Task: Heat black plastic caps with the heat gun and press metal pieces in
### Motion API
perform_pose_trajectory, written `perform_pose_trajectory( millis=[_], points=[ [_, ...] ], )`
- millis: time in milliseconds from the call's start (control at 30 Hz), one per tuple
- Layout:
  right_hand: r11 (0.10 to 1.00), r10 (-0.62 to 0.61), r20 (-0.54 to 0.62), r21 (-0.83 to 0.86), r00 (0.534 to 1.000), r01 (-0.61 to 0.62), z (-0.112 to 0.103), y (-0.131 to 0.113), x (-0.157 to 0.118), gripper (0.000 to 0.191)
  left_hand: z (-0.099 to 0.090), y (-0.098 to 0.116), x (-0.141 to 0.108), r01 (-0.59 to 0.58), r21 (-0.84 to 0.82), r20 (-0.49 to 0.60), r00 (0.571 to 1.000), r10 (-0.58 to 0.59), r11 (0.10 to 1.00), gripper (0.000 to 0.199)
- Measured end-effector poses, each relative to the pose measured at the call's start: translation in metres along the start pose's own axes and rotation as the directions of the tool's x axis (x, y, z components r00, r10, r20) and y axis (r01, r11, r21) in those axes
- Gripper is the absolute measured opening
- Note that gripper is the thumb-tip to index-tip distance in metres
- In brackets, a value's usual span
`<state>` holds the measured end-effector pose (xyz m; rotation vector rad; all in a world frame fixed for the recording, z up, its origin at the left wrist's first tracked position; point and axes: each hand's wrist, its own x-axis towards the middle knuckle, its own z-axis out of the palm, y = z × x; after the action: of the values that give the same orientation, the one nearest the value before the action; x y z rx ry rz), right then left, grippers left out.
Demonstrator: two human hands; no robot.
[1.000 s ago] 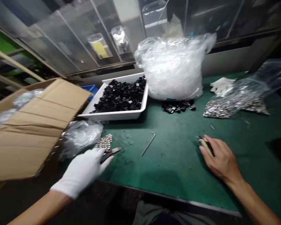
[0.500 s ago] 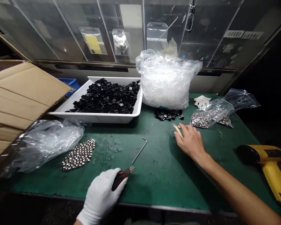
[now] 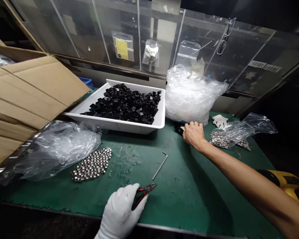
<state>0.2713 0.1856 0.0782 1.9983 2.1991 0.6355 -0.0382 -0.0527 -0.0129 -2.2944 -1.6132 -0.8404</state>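
My left hand, in a white glove, is wrapped round the red-and-black handles of diagonal cutters. The cutters' jaws point up and to the right, just below a hex key lying on the green table. My bare right hand is reached out over a small pile of black plastic parts in front of the clear plastic bag. Its fingers are curled down, and something cream-coloured shows at the fingertips. The hand covers most of the pile and hides what it grips.
Behind stand a white tray of black parts and a bulging plastic bag. Left are a cardboard box, clear film and metal nuts. Right are bagged screws, a white glove and a yellow heat gun.
My right hand has moved forward onto the small pile of black parts. My left hand still holds the cutters. The view has shifted, so the table things appear farther right.
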Motion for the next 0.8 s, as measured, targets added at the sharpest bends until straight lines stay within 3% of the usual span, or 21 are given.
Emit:
perform_pose_trajectory(
  millis=[333,600,800],
  points=[
    [0.999,0.014,-0.002,-0.046,1.000,-0.014,-0.013,-0.003,-0.006,0.036,-0.002,0.002,-0.001,0.033,0.010,0.044,0.998,-0.033,0.999,0.043],
    [0.998,-0.028,0.049,-0.048,0.998,0.030,-0.006,-0.009,0.005,0.032,-0.003,0.004,0.003,0.043,0.001,0.059,0.997,-0.043,0.999,0.037],
    [0.996,-0.087,0.048,-0.005,0.995,0.088,-0.018,-0.002,-0.009,0.027,-0.019,0.015,0.007,0.132,-0.040,0.196,0.973,-0.122,0.990,0.031]
  ],
)
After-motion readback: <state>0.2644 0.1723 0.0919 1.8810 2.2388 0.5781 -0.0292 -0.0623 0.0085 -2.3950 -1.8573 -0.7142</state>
